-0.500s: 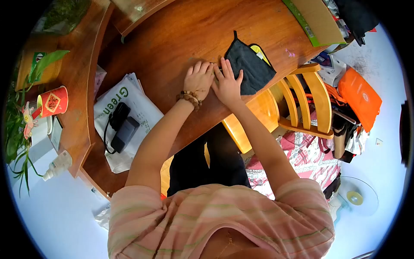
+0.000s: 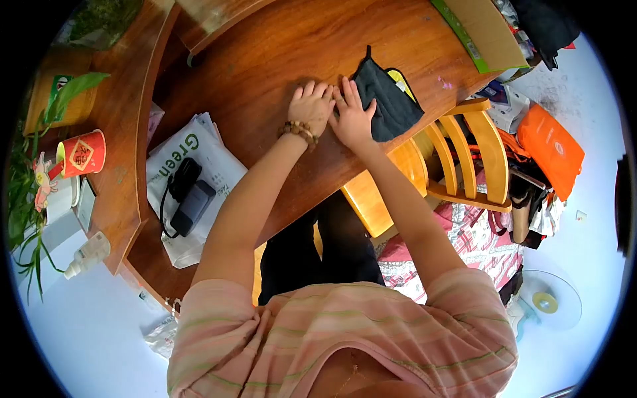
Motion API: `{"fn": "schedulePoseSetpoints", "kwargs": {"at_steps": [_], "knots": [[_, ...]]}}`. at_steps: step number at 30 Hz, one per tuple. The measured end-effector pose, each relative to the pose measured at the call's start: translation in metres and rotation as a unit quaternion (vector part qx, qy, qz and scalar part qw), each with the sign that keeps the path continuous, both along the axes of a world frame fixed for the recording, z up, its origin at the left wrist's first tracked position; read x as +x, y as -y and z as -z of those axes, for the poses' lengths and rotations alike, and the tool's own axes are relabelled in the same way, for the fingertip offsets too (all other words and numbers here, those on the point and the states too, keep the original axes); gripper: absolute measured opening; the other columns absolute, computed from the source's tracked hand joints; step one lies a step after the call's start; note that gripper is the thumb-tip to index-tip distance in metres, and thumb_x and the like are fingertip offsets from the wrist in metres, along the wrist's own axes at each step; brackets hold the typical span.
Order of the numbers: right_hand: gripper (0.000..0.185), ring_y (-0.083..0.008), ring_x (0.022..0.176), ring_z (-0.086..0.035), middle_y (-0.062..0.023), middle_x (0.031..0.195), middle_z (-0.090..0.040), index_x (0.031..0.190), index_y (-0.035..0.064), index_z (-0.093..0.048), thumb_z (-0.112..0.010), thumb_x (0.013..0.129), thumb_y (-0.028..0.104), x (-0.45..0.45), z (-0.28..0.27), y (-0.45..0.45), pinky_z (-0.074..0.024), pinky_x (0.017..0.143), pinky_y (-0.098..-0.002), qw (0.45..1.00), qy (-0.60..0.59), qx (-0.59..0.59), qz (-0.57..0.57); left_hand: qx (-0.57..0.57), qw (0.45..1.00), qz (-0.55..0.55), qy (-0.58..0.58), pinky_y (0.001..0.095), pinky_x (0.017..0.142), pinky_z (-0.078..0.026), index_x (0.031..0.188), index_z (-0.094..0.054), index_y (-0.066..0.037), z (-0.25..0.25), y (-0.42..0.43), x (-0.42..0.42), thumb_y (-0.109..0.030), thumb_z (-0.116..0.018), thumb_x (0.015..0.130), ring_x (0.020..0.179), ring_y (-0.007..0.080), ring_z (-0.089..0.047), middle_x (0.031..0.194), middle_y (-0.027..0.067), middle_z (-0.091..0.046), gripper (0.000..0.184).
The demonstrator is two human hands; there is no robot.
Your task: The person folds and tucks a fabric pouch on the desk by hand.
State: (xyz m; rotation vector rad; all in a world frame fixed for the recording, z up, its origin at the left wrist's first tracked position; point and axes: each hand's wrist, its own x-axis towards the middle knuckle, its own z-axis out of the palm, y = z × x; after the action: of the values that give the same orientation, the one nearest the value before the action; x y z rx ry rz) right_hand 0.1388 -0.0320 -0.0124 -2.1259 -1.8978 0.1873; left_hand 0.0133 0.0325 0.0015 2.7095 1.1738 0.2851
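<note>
My left hand (image 2: pixel 310 109), with a beaded bracelet (image 2: pixel 299 131) at its wrist, lies flat on the wooden table with its fingers stretched out. Beside it my right hand (image 2: pixel 352 121) also rests flat, fingers apart, and the fingertips of the two hands nearly meet. A dark grey cloth (image 2: pixel 390 106) with a hanging loop and a yellow patch at its far edge lies just right of my right hand. The fingers and thumb of that hand are at the cloth's left edge. Neither hand grasps anything.
Left on the table (image 2: pixel 265 63) lies a white plastic bag (image 2: pixel 199 142) with a black power adapter (image 2: pixel 193 205) on it. A red paper cup (image 2: pixel 85 154) stands on the side shelf. A wooden chair (image 2: pixel 458 159) is at the right edge, and a cardboard box (image 2: pixel 488 33) beyond.
Both hands have shifted slightly away from my body and to the right. The left edge of the cloth has moved a little to the right.
</note>
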Motion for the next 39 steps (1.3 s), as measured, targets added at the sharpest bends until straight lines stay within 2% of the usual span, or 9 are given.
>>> {"fn": "schedulePoseSetpoints", "kwargs": {"at_steps": [5,12,14,17,20,26,32,34,39], "knots": [[0.049,-0.0231,0.149,-0.024,-0.0098,0.159,-0.029,0.138,0.0101,-0.054,-0.056,0.094,0.034,-0.006,0.006,0.015,-0.0143,0.109,-0.072,1.0,-0.026,0.015,0.006,-0.048,0.999,-0.016,-0.003,0.0377,0.102,-0.036,0.132,-0.06,-0.011,-0.005,0.013,-0.004,-0.03,-0.05,0.099,0.127,0.0239,-0.045,0.129,0.0038,-0.057,0.039],[0.046,-0.0239,0.148,-0.025,-0.0105,0.159,-0.029,0.137,0.0102,-0.054,-0.051,0.097,0.033,-0.002,-0.004,0.0,-0.0148,0.108,-0.0724,0.999,-0.024,-0.006,0.024,0.053,0.998,-0.012,0.011,0.0368,0.094,-0.039,0.126,-0.064,-0.009,0.006,0.0,0.005,-0.031,-0.054,0.097,0.118,0.0218,-0.05,0.12,0.0026,-0.061,0.038],[0.044,-0.0245,0.148,-0.026,-0.0107,0.159,-0.03,0.137,0.0102,-0.055,-0.048,0.099,0.032,-0.001,-0.002,0.0,-0.0158,0.108,-0.0725,0.999,-0.015,-0.008,0.031,0.022,0.999,-0.015,-0.023,0.0368,0.094,-0.039,0.126,-0.064,-0.009,-0.002,-0.007,0.012,-0.031,-0.053,0.097,0.119,0.022,-0.049,0.121,0.0028,-0.06,0.038],[0.047,-0.0245,0.148,-0.026,-0.0105,0.158,-0.031,0.137,0.0085,-0.055,-0.052,0.096,0.032,-0.007,0.007,0.013,-0.016,0.108,-0.0716,0.999,-0.034,0.032,0.01,-0.001,0.999,-0.018,-0.033,0.037,0.095,-0.039,0.126,-0.064,-0.01,-0.004,0.011,0.002,-0.031,-0.052,0.098,0.12,0.0219,-0.049,0.123,0.0024,-0.06,0.038],[0.049,-0.0243,0.148,-0.026,-0.0104,0.159,-0.029,0.137,0.0089,-0.055,-0.055,0.095,0.033,-0.015,0.005,0.03,-0.0164,0.108,-0.0715,0.999,-0.033,0.018,0.005,0.041,0.998,-0.018,0.037,0.0372,0.094,-0.04,0.124,-0.065,-0.011,0.006,0.029,-0.014,-0.03,-0.052,0.098,0.12,0.0215,-0.049,0.124,0.0014,-0.061,0.035],[0.05,-0.0236,0.149,-0.023,-0.0102,0.161,-0.026,0.14,0.0112,-0.053,-0.055,0.095,0.034,-0.004,-0.005,-0.004,-0.0174,0.109,-0.0703,0.999,-0.024,-0.025,0.042,0.028,0.999,-0.021,0.001,0.0359,0.094,-0.04,0.124,-0.066,-0.011,0.001,-0.004,0.007,-0.03,-0.052,0.097,0.119,0.0214,-0.05,0.125,0.002,-0.06,0.035],[0.057,-0.0234,0.149,-0.023,-0.0092,0.16,-0.027,0.142,0.0132,-0.049,-0.064,0.089,0.028,-0.015,-0.003,0.054,-0.0161,0.113,-0.0651,0.998,-0.063,0.014,-0.012,0.036,0.999,0.006,-0.004,0.0363,0.095,-0.039,0.13,-0.061,-0.01,0.006,0.043,-0.021,-0.031,-0.054,0.097,0.121,0.0213,-0.049,0.127,0.0023,-0.058,0.04],[0.062,-0.0231,0.149,-0.024,-0.0092,0.16,-0.026,0.144,0.0122,-0.046,-0.066,0.087,0.027,-0.012,0.001,0.066,-0.0167,0.113,-0.0645,0.999,-0.033,0.012,-0.031,0.036,0.999,0.009,-0.003,0.0357,0.095,-0.039,0.132,-0.06,-0.01,0.004,0.041,-0.017,-0.031,-0.055,0.096,0.12,0.0207,-0.049,0.127,0.002,-0.058,0.042],[0.068,-0.0238,0.15,-0.018,-0.0085,0.161,-0.024,0.15,0.0133,-0.037,-0.059,0.091,0.039,-0.007,-0.001,0.007,-0.0165,0.109,-0.072,0.998,-0.004,-0.006,0.056,0.134,0.991,0.005,-0.02,0.0343,0.091,-0.039,0.13,-0.061,-0.011,0.013,-0.015,0.018,-0.032,-0.056,0.095,0.115,0.0185,-0.05,0.124,-0.0011,-0.06,0.041]]}}
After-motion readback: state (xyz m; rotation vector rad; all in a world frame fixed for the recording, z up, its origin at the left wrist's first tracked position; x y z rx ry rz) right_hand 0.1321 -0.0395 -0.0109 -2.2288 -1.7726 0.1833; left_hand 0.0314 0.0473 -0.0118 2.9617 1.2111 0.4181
